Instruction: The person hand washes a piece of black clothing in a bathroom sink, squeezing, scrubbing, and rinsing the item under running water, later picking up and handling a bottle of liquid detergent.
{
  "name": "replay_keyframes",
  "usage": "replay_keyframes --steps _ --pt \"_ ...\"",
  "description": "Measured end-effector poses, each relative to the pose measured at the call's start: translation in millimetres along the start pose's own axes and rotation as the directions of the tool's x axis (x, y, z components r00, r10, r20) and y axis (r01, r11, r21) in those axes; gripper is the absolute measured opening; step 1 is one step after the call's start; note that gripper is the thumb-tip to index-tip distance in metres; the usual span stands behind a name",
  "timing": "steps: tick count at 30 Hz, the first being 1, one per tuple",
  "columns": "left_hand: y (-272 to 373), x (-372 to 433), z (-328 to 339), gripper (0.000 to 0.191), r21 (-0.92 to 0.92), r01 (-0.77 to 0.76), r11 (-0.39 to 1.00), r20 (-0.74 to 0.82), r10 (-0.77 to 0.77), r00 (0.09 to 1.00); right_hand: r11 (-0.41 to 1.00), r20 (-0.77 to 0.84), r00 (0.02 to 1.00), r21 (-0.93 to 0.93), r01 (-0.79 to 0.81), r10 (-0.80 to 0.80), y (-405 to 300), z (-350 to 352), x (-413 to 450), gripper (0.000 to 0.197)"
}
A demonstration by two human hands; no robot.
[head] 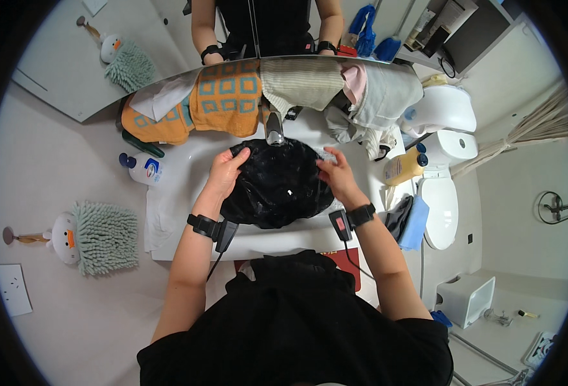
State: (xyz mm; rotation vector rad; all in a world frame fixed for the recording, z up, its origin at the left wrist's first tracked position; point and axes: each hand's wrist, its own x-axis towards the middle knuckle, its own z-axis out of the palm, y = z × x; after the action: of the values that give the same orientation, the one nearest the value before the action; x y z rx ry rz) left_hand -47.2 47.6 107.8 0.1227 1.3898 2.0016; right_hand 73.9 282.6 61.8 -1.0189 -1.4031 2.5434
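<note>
A shiny, crumpled black sheet [279,186], wet fabric or plastic, lies bunched in the white washbasin [187,183]. My left hand [227,172] has the sheet's upper left edge between thumb and fingers. At the opposite edge, my right hand [338,174] pinches the material with curled fingers. Whitish suds or clear film [330,155] show beside the right fingers. The chrome tap [274,131] reaches over the sheet's far edge. What lies beneath the sheet is hidden. Both wrists wear black straps with cabled devices.
Orange patterned [226,101] and striped towels [303,82] line the back ledge under a mirror. A white pump bottle [145,169] stands left; yellow bottles [404,166] stand right. Blue and grey cloths [413,222] hang near the toilet [438,212]. A duck-headed hand towel [103,239] hangs left.
</note>
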Motion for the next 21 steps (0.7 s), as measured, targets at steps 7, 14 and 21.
replay_keyframes --steps 7,14,21 --pt "-78.0 11.3 -12.9 0.019 -0.506 0.149 0.849 -0.137 -0.25 0.959 0.275 0.281 0.743 -0.803 0.529 -0.608 25.4 37.5 0.7 0.019" --pt "-118.0 3.1 3.6 0.024 -0.36 0.13 0.924 -0.31 -0.25 0.917 0.451 0.285 0.954 -0.842 0.297 -0.096 74.3 54.4 -2.5 0.035" --pt "-101.2 6.3 0.6 0.029 -0.597 0.234 0.767 -0.107 -0.366 0.925 0.93 0.326 0.936 -0.285 0.233 -0.134 63.2 49.9 -18.0 0.015"
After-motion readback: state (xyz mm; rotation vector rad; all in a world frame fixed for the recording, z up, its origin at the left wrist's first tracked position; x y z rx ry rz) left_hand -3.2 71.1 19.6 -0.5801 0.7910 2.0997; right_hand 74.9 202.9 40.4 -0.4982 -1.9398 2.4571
